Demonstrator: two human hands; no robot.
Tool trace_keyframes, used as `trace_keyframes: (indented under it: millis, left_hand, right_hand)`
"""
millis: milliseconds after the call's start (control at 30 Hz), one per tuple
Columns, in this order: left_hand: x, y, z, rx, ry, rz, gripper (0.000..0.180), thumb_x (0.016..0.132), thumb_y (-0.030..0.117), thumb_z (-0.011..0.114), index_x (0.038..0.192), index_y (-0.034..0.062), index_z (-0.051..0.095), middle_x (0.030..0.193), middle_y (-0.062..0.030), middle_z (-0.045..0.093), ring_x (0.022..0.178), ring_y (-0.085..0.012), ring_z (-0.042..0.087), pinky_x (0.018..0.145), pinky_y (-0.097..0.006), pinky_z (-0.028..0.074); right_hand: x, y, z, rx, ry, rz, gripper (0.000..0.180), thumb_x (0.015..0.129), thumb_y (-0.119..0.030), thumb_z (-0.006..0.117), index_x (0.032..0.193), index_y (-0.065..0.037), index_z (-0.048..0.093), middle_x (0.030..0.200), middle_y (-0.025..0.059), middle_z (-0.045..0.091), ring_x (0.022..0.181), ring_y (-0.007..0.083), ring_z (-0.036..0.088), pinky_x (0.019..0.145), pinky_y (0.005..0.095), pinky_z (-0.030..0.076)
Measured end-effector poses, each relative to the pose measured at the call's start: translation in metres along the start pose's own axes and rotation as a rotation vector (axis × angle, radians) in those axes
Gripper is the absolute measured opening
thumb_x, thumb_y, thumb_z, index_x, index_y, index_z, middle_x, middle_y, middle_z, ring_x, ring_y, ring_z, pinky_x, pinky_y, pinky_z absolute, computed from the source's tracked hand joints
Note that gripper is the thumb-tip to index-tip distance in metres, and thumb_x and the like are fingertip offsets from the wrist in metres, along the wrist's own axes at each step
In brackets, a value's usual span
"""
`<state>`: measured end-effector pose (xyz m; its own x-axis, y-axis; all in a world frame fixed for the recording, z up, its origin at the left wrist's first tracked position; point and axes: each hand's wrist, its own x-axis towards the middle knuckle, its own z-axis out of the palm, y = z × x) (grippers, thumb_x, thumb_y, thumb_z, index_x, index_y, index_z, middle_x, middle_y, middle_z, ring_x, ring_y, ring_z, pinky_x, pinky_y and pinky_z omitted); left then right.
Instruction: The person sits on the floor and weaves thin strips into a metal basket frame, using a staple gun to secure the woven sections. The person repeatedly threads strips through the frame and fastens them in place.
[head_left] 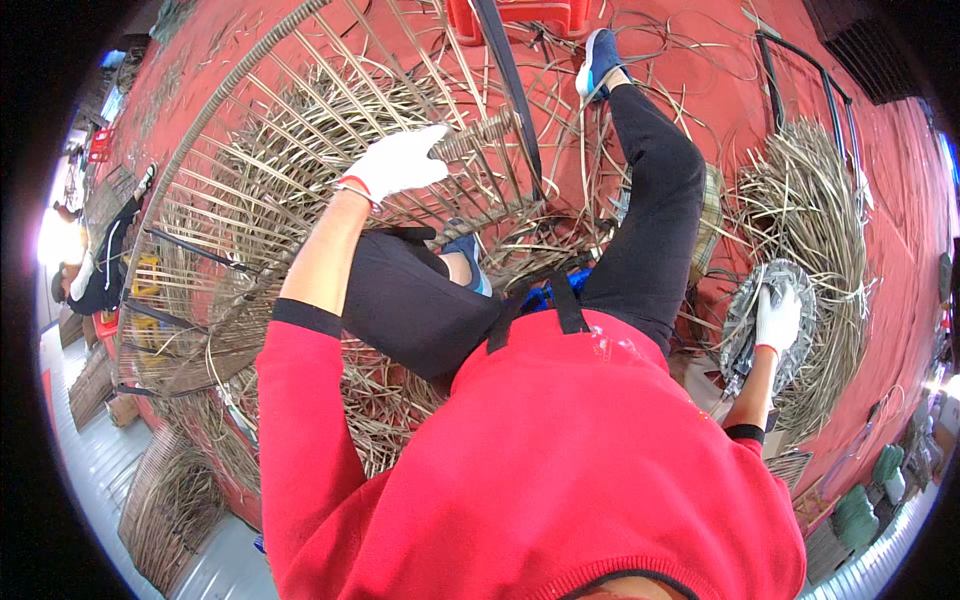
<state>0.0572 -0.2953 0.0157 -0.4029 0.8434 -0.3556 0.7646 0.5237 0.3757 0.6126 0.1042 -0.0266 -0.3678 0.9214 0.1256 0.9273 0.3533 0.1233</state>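
Note:
My left hand (398, 165), in a white glove with a red cuff edge, is closed on the wrapped band of a large woven frame (250, 150). Thin tan rods fan out across this frame to a curved, strand-wound rim, and it leans by my left leg. A dark flat bar (508, 90) runs along its right side. Off to my right, my right hand (780, 318), gloved the same way, reaches into a round container lined with crinkled grey sheeting (738, 330). Its fingertips are partly hidden there, and what they touch cannot be made out.
Bundles of tan strips (810, 210) lie right of the container, with more loose strips around my feet. A red plastic stool or crate (530, 12) stands ahead. A black tube frame (822, 85) is at far right. Another person (100, 255) sits at far left.

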Motion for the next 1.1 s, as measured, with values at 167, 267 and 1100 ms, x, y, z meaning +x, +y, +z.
trace_keyframes:
  millis: [167,267,1100]
  left_hand:
    - [-0.008,-0.022,-0.008,-0.048,-0.075,0.011,0.056,0.089,0.024,0.061,0.143,0.0098,0.055,0.135,-0.0194,0.063,0.123,-0.0377,0.061,0.108,-0.042,0.046]
    - [-0.007,-0.032,0.002,-0.057,0.040,0.030,0.053,0.090,0.022,0.060,0.141,0.0110,0.056,0.134,-0.0186,0.064,0.121,-0.0374,0.062,0.106,-0.042,0.047]
    - [-0.008,-0.026,0.026,0.090,0.110,-0.244,0.048,0.102,0.032,0.056,0.142,0.0047,0.052,0.126,-0.0267,0.065,0.114,-0.0460,0.061,0.096,-0.049,0.048]
  right_hand:
    - [0.007,-0.197,-0.071,0.771,-0.034,-0.559,0.029,0.091,-0.021,0.070,0.118,-0.010,0.072,0.112,0.0098,0.072,0.106,0.0270,0.069,0.096,0.0357,0.053]
    - [-0.021,-0.313,-0.090,0.962,-0.271,-0.794,0.026,0.090,-0.021,0.070,0.113,-0.010,0.072,0.107,0.0096,0.072,0.101,0.0255,0.070,0.089,0.0350,0.054]
    - [-0.029,-0.080,0.145,1.203,-0.435,0.277,0.026,0.094,-0.018,0.065,0.114,-0.002,0.071,0.108,0.0124,0.075,0.099,0.0207,0.070,0.090,0.0321,0.053]
